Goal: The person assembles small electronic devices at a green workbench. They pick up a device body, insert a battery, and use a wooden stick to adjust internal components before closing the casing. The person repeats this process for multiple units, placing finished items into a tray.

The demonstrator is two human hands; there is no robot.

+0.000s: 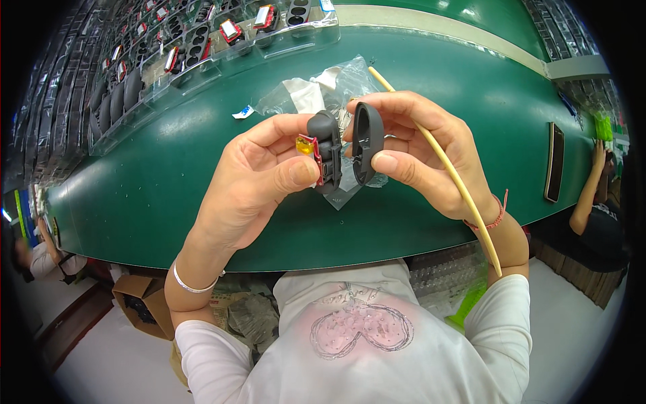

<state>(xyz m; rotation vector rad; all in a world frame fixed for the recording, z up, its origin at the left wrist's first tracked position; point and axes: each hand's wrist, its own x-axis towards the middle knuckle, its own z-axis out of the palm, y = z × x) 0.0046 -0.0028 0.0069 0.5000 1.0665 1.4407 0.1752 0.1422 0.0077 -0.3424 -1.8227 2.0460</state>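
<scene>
My left hand (245, 178) pinches a black plastic housing (328, 145) with rounded bulges between thumb and fingers. A red circuit board (316, 161) with a yellow-wrapped component shows on the housing's left side. In my right hand (437, 145) is a black oval shell (368, 145), its hollow side turned toward the housing. A narrow gap separates the two parts, both held upright above the table. A long, thin pale wooden stick (464, 195) also passes through the fingers of my right hand and along the wrist.
Beyond my hands lies a clear plastic bag (356, 74) with thin metal pieces, near a white cloth (304, 95). Clear trays (195, 77) of black housings and red boards fill the far left. A phone-like dark slab (554, 161) rests at right. Other people sit at both sides.
</scene>
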